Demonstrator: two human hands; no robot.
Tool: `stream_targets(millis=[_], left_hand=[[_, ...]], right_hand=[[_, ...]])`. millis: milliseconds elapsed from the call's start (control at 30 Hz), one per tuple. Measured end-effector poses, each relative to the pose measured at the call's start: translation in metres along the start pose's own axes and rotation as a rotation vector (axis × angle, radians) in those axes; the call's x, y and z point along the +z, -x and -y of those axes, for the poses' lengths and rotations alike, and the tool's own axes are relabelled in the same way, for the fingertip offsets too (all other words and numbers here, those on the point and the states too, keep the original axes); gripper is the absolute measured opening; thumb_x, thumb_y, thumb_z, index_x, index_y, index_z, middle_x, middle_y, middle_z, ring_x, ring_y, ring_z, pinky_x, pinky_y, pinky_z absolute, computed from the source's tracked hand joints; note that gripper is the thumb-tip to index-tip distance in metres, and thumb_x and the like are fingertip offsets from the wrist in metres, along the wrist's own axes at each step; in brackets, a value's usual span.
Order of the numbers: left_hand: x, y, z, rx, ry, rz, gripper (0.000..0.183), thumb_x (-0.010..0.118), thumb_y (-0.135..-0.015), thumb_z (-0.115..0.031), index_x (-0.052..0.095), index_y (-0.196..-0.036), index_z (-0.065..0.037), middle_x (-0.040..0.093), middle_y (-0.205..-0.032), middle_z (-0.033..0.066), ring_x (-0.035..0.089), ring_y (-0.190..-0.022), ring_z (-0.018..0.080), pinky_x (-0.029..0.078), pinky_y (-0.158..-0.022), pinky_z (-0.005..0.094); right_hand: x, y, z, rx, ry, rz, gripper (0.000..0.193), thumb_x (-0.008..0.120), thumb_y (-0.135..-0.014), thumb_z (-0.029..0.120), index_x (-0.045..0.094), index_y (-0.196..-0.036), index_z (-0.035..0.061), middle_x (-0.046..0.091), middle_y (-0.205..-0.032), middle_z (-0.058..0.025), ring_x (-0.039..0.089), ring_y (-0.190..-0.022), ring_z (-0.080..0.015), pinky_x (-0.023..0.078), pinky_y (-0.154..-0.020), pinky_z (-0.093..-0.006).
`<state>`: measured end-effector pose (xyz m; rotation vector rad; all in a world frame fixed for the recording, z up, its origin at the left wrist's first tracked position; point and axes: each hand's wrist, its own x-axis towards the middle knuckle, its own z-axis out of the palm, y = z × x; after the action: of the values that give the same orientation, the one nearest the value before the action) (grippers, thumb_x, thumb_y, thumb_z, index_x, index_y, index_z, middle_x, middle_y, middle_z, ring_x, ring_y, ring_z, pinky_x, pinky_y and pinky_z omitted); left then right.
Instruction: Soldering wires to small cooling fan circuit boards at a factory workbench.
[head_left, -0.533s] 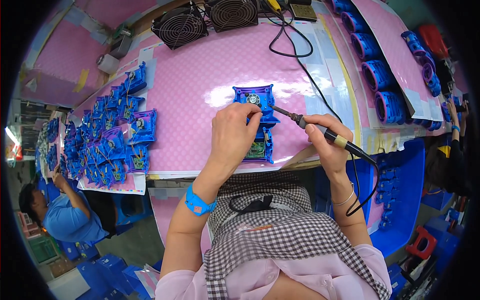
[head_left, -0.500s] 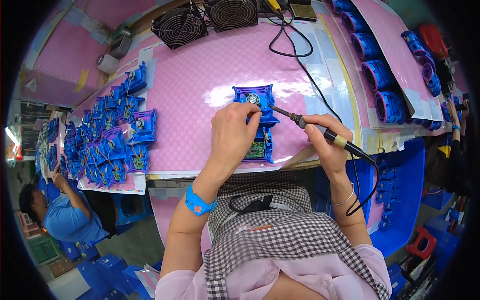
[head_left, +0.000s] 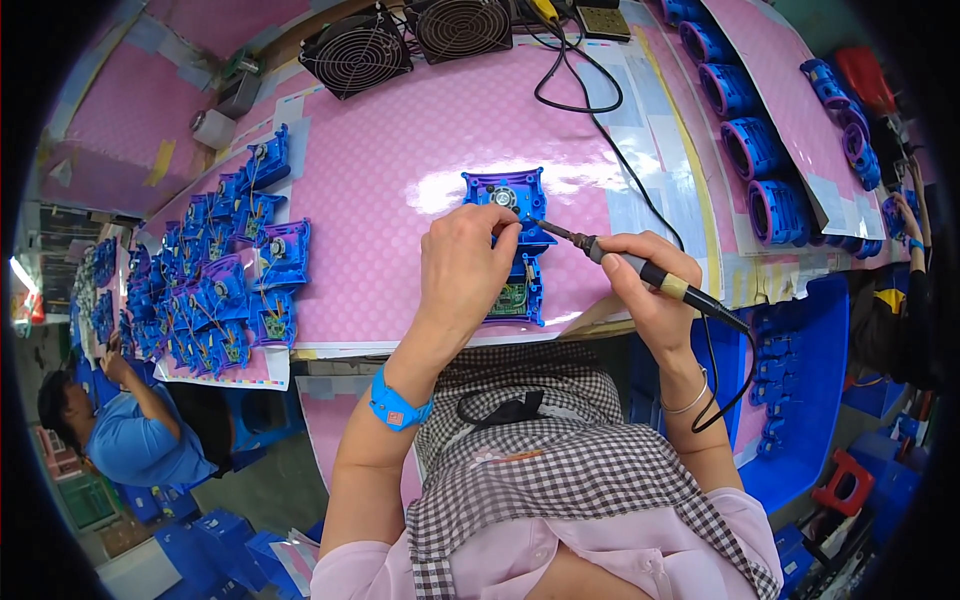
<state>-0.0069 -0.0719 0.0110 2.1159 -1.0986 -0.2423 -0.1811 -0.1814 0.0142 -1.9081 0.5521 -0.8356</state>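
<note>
Wristband (head_left: 390,402) below the left hand (head_left: 462,255) bears a small square print (head_left: 396,418).

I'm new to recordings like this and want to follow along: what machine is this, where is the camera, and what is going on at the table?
There is no machine here, only a person's two bare hands. The view comes from a wide fisheye camera worn on that person's head, looking down, which is why straight edges bend toward the rim. The right hand holds a soldering iron with its tip at an open blue casing. The left hand is at the same casing; whether it pinches something small is hidden. Just nearer the person, a green circuit board shows in another blue part. The table has a pink dotted covering, with many similar blue parts on the left and two black fans at the far side.
</note>
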Motion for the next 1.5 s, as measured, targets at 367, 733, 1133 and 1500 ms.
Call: stream_targets(millis=[367, 733, 1133, 1500], left_hand=[[0.000, -0.003, 0.001, 0.020, 0.002, 0.009, 0.010, 0.067, -0.079, -0.013, 0.072, -0.082, -0.004, 0.068, -0.078, 0.0132, 0.066, -0.071, 0.0297, 0.051, -0.065, 0.0401], [-0.019, 0.006, 0.008, 0.034, 0.173, -0.181, 0.011, 0.069, -0.079, -0.011, 0.072, -0.085, -0.002, 0.069, -0.083, 0.0121, 0.067, -0.075, 0.0222, 0.051, -0.065, 0.0335], [-0.007, 0.008, 0.009, -0.056, 0.173, -0.190, 0.013, 0.068, -0.078, -0.007, 0.071, -0.087, 0.002, 0.070, -0.081, 0.0144, 0.068, -0.070, 0.0218, 0.052, -0.063, 0.0315], [-0.002, 0.008, 0.017, 0.007, 0.132, -0.186, 0.011, 0.070, -0.078, -0.007, 0.074, -0.088, -0.004, 0.068, -0.077, 0.0077, 0.058, -0.060, 0.0112, 0.043, -0.052, 0.0261]], right_hand=[[-0.007, 0.003, -0.009, 0.107, -0.140, -0.129, 0.016, 0.066, -0.082, 0.005, 0.069, -0.096, -0.0031, 0.067, -0.080, -0.0079, 0.059, -0.066, -0.0100, 0.045, -0.059, -0.0214], [-0.007, 0.004, -0.011, 0.048, -0.150, -0.134, 0.018, 0.065, -0.084, 0.005, 0.067, -0.098, -0.0047, 0.065, -0.077, -0.0093, 0.059, -0.063, -0.0108, 0.046, -0.057, -0.0214], [0.013, -0.004, -0.001, -0.017, -0.095, -0.022, 0.016, 0.067, -0.079, 0.002, 0.069, -0.094, -0.0017, 0.065, -0.075, -0.0073, 0.057, -0.061, -0.0096, 0.041, -0.054, -0.0214], [0.020, -0.005, -0.006, -0.014, -0.024, 0.016, 0.016, 0.065, -0.083, 0.003, 0.068, -0.097, -0.0032, 0.065, -0.077, -0.0074, 0.057, -0.062, -0.0090, 0.043, -0.055, -0.0215]])
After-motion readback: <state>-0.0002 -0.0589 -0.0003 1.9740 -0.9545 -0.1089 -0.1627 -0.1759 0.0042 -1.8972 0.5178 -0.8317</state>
